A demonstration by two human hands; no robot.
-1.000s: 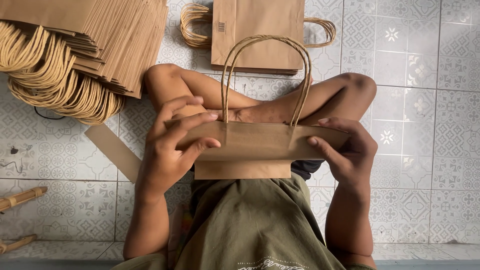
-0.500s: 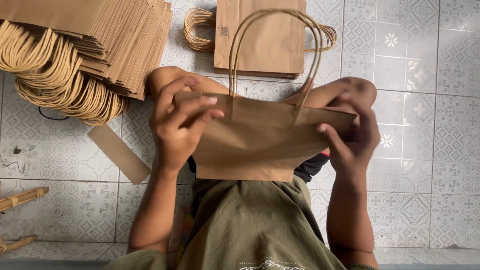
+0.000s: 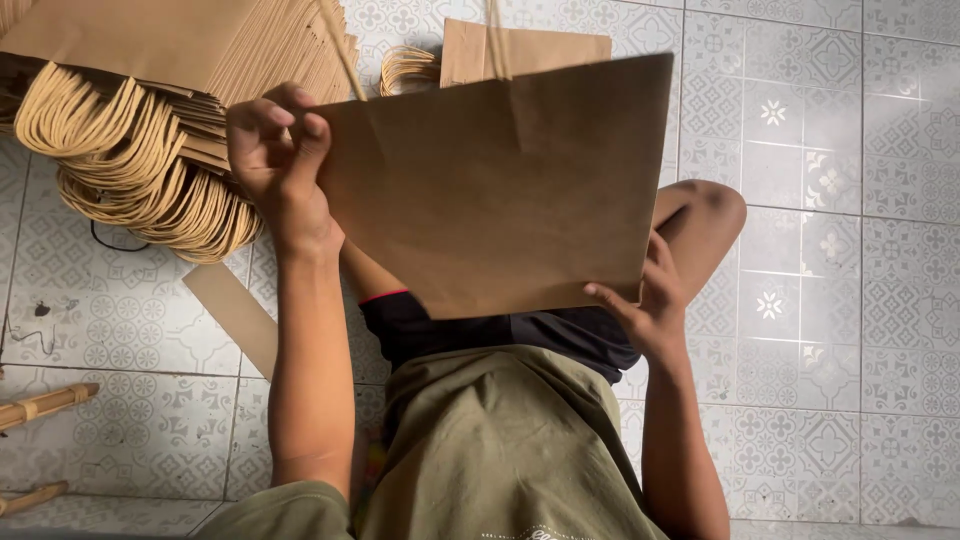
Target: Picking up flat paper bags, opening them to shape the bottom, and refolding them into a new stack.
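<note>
Head view: a flat brown paper bag [image 3: 500, 190] is held up in front of the person, broad face toward the camera, tilted so its right edge sits higher than its left. The paper is plain kraft, matte and smooth, with a faint vertical crease near the top middle. Whether anything is inside cannot be told; it looks flattened. Thin twisted-paper handle cords [image 3: 493, 35] rise from its top edge and run out of the picture.

The left hand [image 3: 275, 150] grips the bag's upper left corner, fingers curled tight together and pinched on the paper edge. The right hand [image 3: 650, 300] supports the lower right corner, thumb pressed on the front face, the other fingers hidden behind the paper.

At upper left, on the floor, lies a fanned stack of bags [image 3: 170, 60], same brown paper, their looped cord handles [image 3: 130, 170] bunched in thick tan coils. Behind the held bag another small pile [image 3: 520, 45] lies flat, mostly hidden. A loose cardboard strip [image 3: 235, 315] rests on the tiles [image 3: 830, 130] beside the left forearm. The tiles are pale grey with a patterned print. Bamboo sticks [image 3: 45, 402] show at the lower left edge.
</note>
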